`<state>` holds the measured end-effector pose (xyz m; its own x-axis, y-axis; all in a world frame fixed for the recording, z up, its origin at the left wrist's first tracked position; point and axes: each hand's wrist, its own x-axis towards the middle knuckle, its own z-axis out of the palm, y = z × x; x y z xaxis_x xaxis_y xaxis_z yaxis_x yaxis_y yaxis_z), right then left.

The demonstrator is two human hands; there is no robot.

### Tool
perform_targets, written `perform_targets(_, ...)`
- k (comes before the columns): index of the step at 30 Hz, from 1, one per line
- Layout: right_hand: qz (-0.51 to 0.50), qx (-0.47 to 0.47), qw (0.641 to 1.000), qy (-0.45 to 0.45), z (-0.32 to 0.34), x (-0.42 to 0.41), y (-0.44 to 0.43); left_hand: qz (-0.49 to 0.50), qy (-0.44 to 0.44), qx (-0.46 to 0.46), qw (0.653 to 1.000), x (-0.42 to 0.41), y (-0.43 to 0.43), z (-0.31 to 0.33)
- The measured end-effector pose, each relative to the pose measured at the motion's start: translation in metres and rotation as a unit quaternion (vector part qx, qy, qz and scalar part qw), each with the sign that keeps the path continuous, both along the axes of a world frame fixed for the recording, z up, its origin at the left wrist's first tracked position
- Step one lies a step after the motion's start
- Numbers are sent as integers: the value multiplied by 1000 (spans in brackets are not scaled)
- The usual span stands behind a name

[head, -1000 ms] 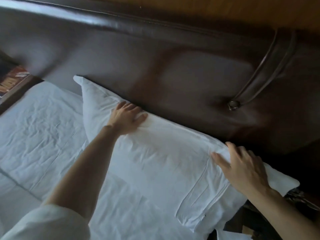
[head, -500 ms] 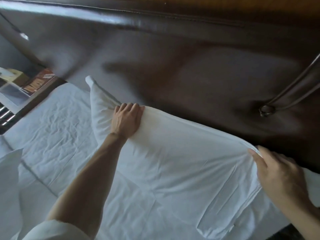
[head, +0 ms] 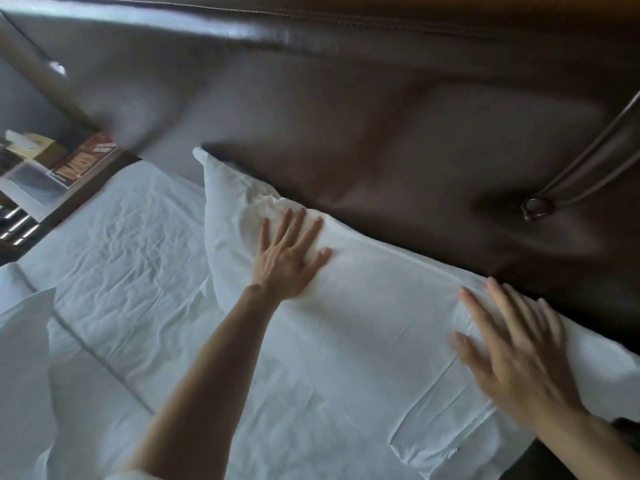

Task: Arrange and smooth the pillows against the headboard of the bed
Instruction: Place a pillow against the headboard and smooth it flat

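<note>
Now I am pressing my left hand [head: 289, 259] flat on the pillow [head: 363, 334], fingers spread wide and palm down, gripping nothing. It is resting on the pillow's upper left part, just below the crumpled corner that is poking up against the headboard [head: 346, 126]. My right hand [head: 516, 355] is also open, fingers splayed over the pillow's right end near its top edge; it is blurred, so I cannot tell whether the palm is touching the cloth or hovering just above it. The pillow is lying slantwise along the foot of the dark brown headboard, its long top edge running beside the leather from upper left to lower right. It is sitting on the creased white sheet [head: 114, 258]. A second white pillow [head: 24, 368] is showing at the left edge, well apart from the first. A bedside shelf [head: 69, 178] with a reddish booklet [head: 85, 159] is standing beyond the bed's far corner.
</note>
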<state>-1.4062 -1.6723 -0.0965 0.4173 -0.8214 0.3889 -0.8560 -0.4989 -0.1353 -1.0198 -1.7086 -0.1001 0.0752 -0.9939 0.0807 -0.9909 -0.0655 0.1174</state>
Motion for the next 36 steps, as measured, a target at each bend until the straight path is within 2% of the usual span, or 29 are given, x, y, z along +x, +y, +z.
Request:
perform_targets(7, -14, 127, 989, 75, 7, -9, 3, 104, 91, 32, 990, -80, 26, 3)
perform_targets(10, -1, 180, 979, 100, 21, -11, 4, 95, 121, 65, 986, -121, 52, 9)
perform_targets(19, 33, 272, 951, 143, 51, -49, 36, 62, 114, 161, 978, -231, 171, 32)
perform_targets(25, 97, 287, 936, 179, 66, -92, 78, 136, 88, 161, 974, -291, 260, 45)
perform_targets(32, 160, 259, 930, 204, 62, -142, 131, 236, 51, 125, 962, -356, 348, 50)
perform_targets(36, 198, 244, 923, 221, 56, -161, 160, 287, 72, 120, 948, -394, 394, 46)
